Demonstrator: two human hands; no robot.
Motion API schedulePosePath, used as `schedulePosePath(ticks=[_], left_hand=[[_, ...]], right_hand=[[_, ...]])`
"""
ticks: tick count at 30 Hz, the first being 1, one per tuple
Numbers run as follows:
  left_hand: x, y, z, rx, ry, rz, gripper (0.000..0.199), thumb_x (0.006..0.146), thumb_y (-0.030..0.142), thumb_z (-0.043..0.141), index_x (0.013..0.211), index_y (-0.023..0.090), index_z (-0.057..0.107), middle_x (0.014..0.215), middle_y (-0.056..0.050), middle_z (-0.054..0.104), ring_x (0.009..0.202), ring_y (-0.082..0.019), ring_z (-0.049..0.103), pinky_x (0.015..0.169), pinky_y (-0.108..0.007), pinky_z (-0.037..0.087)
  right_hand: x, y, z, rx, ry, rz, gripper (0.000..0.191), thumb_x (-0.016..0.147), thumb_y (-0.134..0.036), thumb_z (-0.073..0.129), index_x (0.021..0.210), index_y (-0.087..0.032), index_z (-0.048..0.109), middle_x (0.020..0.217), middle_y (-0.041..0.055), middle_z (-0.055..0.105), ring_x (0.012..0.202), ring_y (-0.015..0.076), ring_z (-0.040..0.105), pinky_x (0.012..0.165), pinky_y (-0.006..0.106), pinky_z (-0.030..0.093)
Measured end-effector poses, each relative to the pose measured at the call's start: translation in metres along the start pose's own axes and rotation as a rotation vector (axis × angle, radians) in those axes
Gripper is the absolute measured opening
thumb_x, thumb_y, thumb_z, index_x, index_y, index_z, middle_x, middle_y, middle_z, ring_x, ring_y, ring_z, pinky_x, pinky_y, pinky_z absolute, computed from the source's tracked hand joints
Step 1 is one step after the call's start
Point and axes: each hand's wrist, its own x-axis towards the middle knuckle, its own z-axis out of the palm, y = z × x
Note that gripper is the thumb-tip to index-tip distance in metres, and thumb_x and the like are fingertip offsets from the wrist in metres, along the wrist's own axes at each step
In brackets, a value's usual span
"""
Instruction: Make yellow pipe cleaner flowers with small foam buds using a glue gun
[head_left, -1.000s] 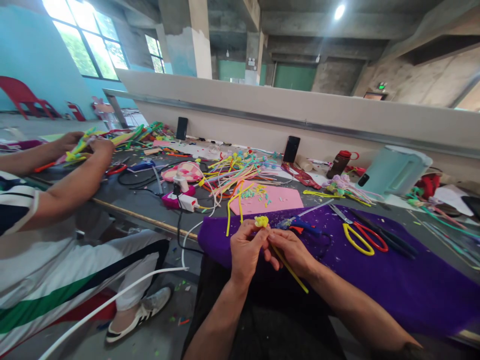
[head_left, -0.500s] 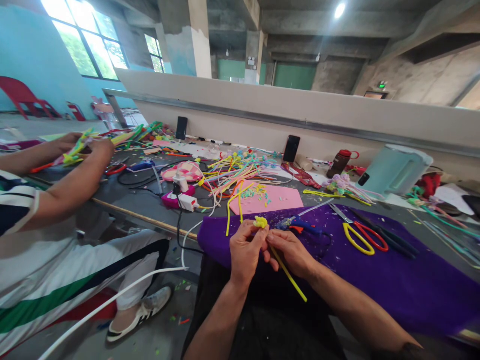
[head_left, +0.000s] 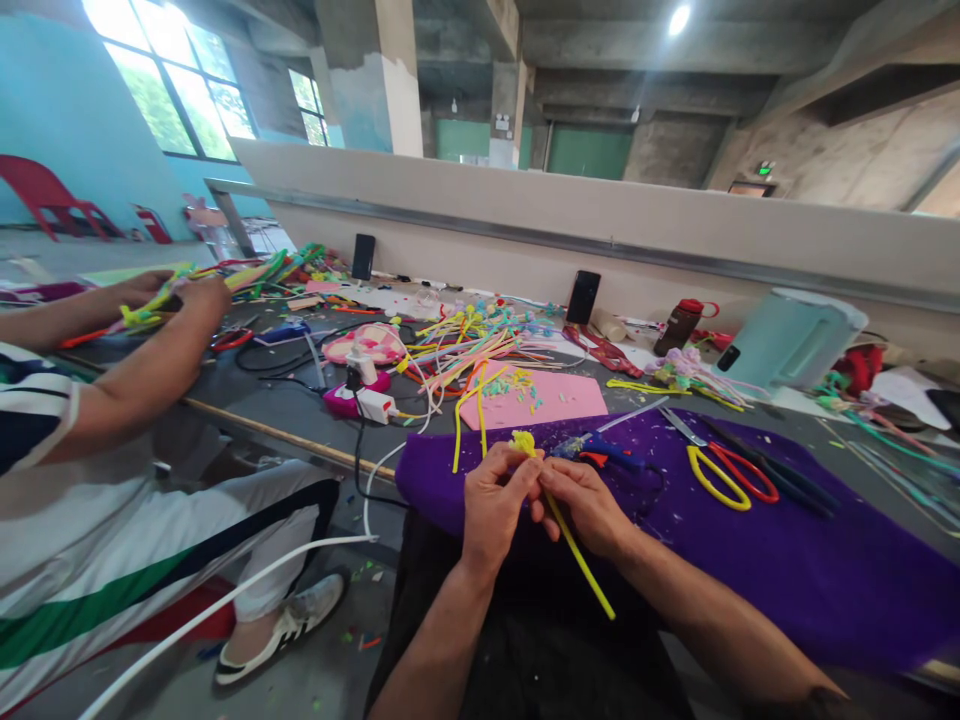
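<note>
Between the thumb and fingers of my left hand [head_left: 491, 505] is a yellow pipe-cleaner flower [head_left: 523, 440], its bunched head poking up above the fingertips. My right hand [head_left: 581, 498] pinches the same piece just under the head, close against the left fingertips. A long yellow stem [head_left: 585, 570] slants down to the right below both hands. Behind my fingers, a blue glue gun [head_left: 611, 450] with a clear glue stick lies on the purple cloth [head_left: 712, 560]. Scissors [head_left: 720, 475] with yellow and red handles rest to its right.
Pink foam sheet [head_left: 555, 400] with small clippings lies beyond the cloth. Farther back are many coloured pipe cleaners [head_left: 480, 340], a phone [head_left: 583, 297], a brown bottle [head_left: 679, 325] and a teal container [head_left: 795, 340]. A power strip [head_left: 356, 395] with cables sits left; a co-worker's arms [head_left: 150, 370] work there.
Both my hands have shifted very slightly right with the flower, and the stem's lower end hangs a little lower. The co-worker's hands have moved a little on their own bundle.
</note>
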Motion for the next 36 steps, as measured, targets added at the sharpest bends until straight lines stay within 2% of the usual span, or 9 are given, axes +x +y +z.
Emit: schedulePosePath(ticks=[4,7,10,14,22,28,36], left_hand=[[-0.003,-0.002,0.001,-0.13,-0.135,-0.098,0.018,0.065,0.027,0.065,0.078,0.014,0.062,0.078,-0.002,0.058,0.041,-0.006,0.049,0.037,-0.023,0.048],[-0.003,-0.002,0.0,-0.207,-0.195,-0.132,0.021,0.068,0.027,0.062,0.086,0.015,0.059,0.065,0.001,0.056,0.042,-0.009,0.051,0.037,-0.025,0.048],[-0.001,-0.003,-0.003,-0.242,-0.164,-0.139,0.018,0.07,0.025,0.061,0.084,0.014,0.059,0.055,0.004,0.052,0.042,-0.008,0.05,0.038,-0.022,0.045],[0.0,-0.006,-0.005,-0.227,-0.106,-0.138,0.014,0.068,0.023,0.064,0.078,0.014,0.063,0.057,0.003,0.054,0.042,-0.006,0.047,0.038,-0.019,0.041],[-0.002,-0.012,-0.003,-0.233,0.037,-0.128,0.018,0.062,0.021,0.069,0.079,0.016,0.069,0.077,-0.003,0.064,0.07,-0.012,0.056,0.064,-0.021,0.044],[0.0,-0.017,-0.005,-0.239,0.038,-0.161,0.017,0.063,0.023,0.069,0.078,0.016,0.069,0.075,-0.003,0.063,0.061,-0.01,0.052,0.054,-0.02,0.041],[-0.002,-0.013,-0.003,-0.269,-0.009,-0.15,0.013,0.065,0.024,0.067,0.073,0.015,0.067,0.065,0.0,0.057,0.053,-0.007,0.046,0.043,-0.017,0.036]], right_hand=[[0.0,-0.002,-0.001,-0.023,0.045,-0.061,0.031,0.083,-0.04,0.045,0.069,-0.013,0.051,0.058,0.0001,0.056,0.037,0.0056,0.045,0.039,0.019,0.032],[-0.001,-0.003,-0.001,-0.044,0.067,-0.096,0.03,0.085,-0.038,0.043,0.068,-0.014,0.051,0.058,-0.0002,0.055,0.037,0.005,0.043,0.039,0.019,0.03],[-0.002,-0.002,0.0,-0.125,0.065,-0.112,0.029,0.085,-0.039,0.042,0.071,-0.014,0.051,0.059,-0.0004,0.055,0.037,0.0056,0.044,0.039,0.019,0.031],[-0.003,0.001,0.0,-0.276,0.054,-0.122,0.032,0.084,-0.042,0.043,0.071,-0.015,0.051,0.059,-0.0006,0.054,0.04,0.0069,0.047,0.039,0.019,0.033],[-0.004,0.002,-0.001,-0.473,0.125,-0.21,0.032,0.085,-0.039,0.044,0.066,-0.016,0.052,0.057,-0.0017,0.049,0.042,0.0069,0.046,0.042,0.02,0.034],[-0.003,0.002,0.0,-0.365,0.04,-0.128,0.033,0.084,-0.043,0.043,0.067,-0.015,0.051,0.058,-0.0008,0.052,0.04,0.0069,0.047,0.038,0.019,0.034],[-0.003,0.001,0.001,-0.377,0.046,-0.134,0.035,0.084,-0.042,0.043,0.064,-0.014,0.051,0.056,-0.0014,0.049,0.041,0.007,0.046,0.039,0.019,0.034]])
